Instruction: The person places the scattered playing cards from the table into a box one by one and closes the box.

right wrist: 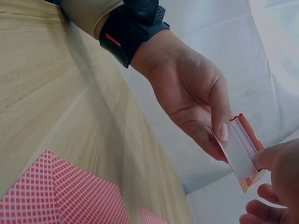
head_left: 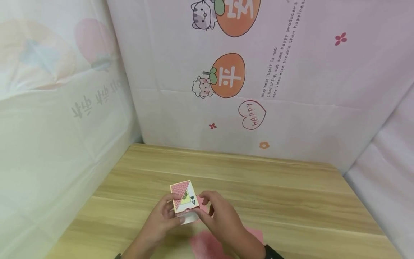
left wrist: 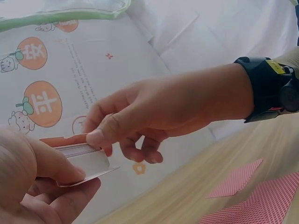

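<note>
A small playing card box (head_left: 184,203), with an ace of spades and a red checked pattern on its face, is held tilted above the table. My left hand (head_left: 161,216) grips it from the left, thumb on the white flap (right wrist: 238,156) and fingers on the other side. The opened end shows the edges of a stack of cards (left wrist: 77,150) inside. My right hand (head_left: 223,216) pinches the box's rim at that opening between thumb and index finger. The right hand's other fingers curl loosely below, apart from the box.
Red-and-white checked cards (head_left: 208,246) lie on the wooden table (head_left: 291,201) under the right forearm. Another checked card (left wrist: 236,177) lies a little apart. A printed white cloth (head_left: 174,111) hangs behind the table and at both sides.
</note>
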Tool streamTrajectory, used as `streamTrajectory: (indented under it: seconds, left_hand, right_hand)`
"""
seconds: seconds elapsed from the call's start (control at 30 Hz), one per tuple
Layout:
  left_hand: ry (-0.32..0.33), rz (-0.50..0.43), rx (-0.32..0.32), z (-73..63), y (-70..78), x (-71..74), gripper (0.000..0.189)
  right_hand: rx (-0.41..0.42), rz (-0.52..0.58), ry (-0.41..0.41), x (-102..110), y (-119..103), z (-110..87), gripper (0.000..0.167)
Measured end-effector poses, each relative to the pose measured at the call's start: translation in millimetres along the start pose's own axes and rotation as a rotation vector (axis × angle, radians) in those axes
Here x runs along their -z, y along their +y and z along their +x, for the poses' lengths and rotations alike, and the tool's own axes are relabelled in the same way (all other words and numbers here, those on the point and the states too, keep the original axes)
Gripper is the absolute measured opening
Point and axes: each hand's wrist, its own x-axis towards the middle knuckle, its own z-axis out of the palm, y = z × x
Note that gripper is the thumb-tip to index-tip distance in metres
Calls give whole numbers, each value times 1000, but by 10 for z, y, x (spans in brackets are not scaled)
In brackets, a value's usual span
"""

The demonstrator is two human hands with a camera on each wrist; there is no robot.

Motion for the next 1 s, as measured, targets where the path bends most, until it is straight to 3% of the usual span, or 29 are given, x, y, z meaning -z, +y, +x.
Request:
streamTrajectory:
  seconds: [0.17,0.43,0.57,0.63,0.73,1.0]
  left_hand:
    - [37,8,-14,3,28,10,65]
    - [66,3,-27,-9,106,49,64]
    - [80,2,-25,-18,123,83,63]
    - [81,8,-31,-23,127,96,63]
    - [81,12,-35,-31,131,105,63]
    - [67,40,-32,-43,131,98,63]
  right_hand:
    - [-37,-29,-73,84,103,-43,34]
    - [-124,-233,-268,289,417,-258,38]
    - [-81,-372,-371,368,570,-393,38]
    - [-42,-415,-401,382,631,-453,30]
    - [5,-418,-411,357,678,-521,17]
    - [95,-355,-441,67,581,-505,30]
